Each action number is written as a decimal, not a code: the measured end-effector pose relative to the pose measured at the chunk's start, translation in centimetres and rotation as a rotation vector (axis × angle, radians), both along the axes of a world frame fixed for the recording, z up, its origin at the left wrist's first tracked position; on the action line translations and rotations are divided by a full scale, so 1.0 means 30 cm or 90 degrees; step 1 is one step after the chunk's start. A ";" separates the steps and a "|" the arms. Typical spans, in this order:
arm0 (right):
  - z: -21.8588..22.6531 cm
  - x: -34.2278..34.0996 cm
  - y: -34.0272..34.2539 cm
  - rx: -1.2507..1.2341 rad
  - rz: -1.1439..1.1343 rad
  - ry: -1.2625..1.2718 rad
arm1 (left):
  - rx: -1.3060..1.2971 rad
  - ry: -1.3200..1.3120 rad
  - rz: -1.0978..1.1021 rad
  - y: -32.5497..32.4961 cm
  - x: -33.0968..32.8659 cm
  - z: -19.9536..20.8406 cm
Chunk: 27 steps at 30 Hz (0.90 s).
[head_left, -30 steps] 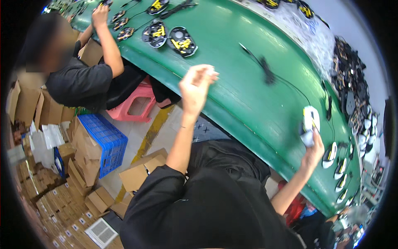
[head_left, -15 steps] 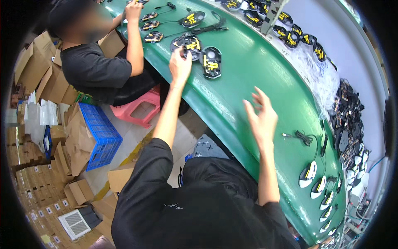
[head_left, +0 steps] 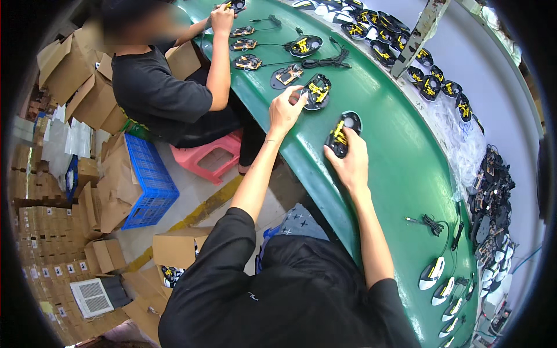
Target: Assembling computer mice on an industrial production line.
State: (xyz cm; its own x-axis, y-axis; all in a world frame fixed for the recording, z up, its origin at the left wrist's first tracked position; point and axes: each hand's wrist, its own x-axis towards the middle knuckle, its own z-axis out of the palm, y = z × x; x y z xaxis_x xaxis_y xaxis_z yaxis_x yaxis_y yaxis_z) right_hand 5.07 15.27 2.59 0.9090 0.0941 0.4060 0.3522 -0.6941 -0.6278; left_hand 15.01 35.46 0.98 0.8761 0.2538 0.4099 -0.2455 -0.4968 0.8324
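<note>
My left hand (head_left: pixel 284 115) pinches the near edge of a dark mouse shell (head_left: pixel 317 93) with yellow parts inside, low over the green table. Just left of it lies a mouse base with a circuit board (head_left: pixel 286 76). Farther right, my right hand (head_left: pixel 353 165) grips the near end of a second mouse shell (head_left: pixel 346 126), thumb on its left side and fingers on its right. This one also has yellow parts and a round spot at its far end. The fingers partly hide its near end.
A co-worker (head_left: pixel 168 87) sits at the left, hands on a mouse part. Corded boards (head_left: pixel 248 62) lie before that person. White-sided mice (head_left: pixel 431 272) line the right side of the green table (head_left: pixel 400 174). More shells (head_left: pixel 430 87) and a dark heap of parts (head_left: pixel 490 191) fill the back ledge.
My right hand has come left from above the bare table and closed on the right-hand mouse shell. The other shell, in my left hand, now stands clear of the circuit-board base. The view has shifted.
</note>
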 end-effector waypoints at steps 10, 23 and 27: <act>0.256 0.449 0.347 -0.022 0.117 -0.082 | 0.147 0.142 -0.002 -0.007 -0.009 0.041; 0.098 1.184 0.580 -0.285 0.108 -0.311 | -0.087 0.070 -0.006 -0.056 -0.005 0.049; 0.236 0.667 0.367 -0.152 0.391 0.117 | -0.160 -0.037 0.136 0.011 -0.004 -0.019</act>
State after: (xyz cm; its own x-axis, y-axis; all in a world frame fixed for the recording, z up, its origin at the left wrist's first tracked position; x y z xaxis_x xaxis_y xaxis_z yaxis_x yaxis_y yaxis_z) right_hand 25.08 26.29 9.68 0.7138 0.6831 0.1548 0.6293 -0.5286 -0.5697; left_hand 14.89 35.78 0.41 0.7692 0.5286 0.3589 -0.2085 -0.3234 0.9230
